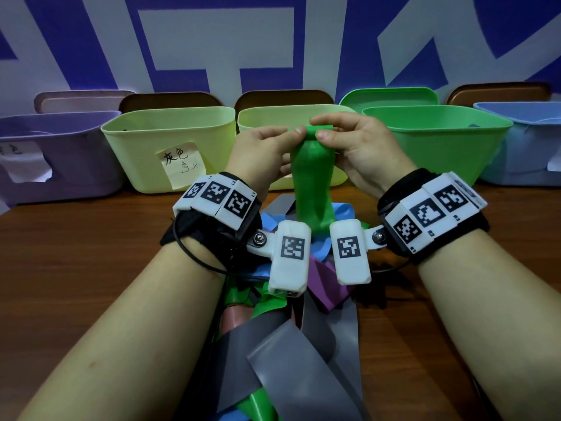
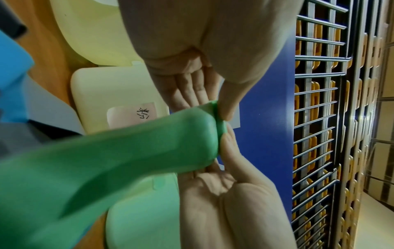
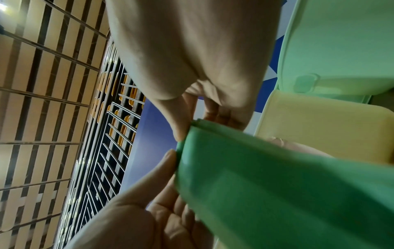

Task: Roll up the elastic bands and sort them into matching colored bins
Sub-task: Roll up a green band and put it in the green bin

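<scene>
Left hand (image 1: 263, 150) and right hand (image 1: 361, 144) raised side by side, each pinching the top end of a green band (image 1: 308, 180) between thumb and fingers. Band hanging down to a pile of bands (image 1: 291, 338) on the wooden surface (image 1: 76, 253). Green bin (image 1: 440, 141) behind, at right.

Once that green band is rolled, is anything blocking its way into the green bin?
Nothing visible blocks it. Both hands, left hand and right hand, pinch the green band at its top end, raised above the table. The green bin stands open-topped just to the right, its lid leaning behind it.
</scene>
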`<state>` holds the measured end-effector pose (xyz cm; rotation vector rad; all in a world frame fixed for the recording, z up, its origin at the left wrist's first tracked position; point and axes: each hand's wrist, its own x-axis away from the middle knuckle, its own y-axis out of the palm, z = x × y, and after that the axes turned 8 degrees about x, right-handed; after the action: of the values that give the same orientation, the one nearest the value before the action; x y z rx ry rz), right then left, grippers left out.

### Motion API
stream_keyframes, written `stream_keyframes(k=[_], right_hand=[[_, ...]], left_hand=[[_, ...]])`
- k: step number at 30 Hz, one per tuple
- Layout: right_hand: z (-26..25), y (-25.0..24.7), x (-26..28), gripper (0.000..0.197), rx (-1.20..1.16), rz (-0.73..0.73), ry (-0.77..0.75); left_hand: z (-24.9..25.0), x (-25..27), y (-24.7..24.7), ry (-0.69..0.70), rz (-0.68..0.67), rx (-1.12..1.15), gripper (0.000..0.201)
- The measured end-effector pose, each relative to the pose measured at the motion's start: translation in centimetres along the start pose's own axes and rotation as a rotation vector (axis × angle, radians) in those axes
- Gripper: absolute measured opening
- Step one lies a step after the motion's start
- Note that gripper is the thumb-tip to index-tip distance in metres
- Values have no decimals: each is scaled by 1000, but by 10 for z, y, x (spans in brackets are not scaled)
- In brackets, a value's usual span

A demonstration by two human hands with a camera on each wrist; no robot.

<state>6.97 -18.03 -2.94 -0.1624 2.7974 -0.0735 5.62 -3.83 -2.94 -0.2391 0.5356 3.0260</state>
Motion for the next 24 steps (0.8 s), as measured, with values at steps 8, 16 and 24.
stream_keyframes(k=[8,16,24], right_hand=[[4,3,-2,14,45,26,61],[1,1,0,11,18,-3,33],[5,1,-2,17,-26,42,61]], left_hand=[[-1,0,0,44,-21,-22,14],[-2,-1,3,61,15,-13,11],[-3,1,5,105,-20,-71,18]])
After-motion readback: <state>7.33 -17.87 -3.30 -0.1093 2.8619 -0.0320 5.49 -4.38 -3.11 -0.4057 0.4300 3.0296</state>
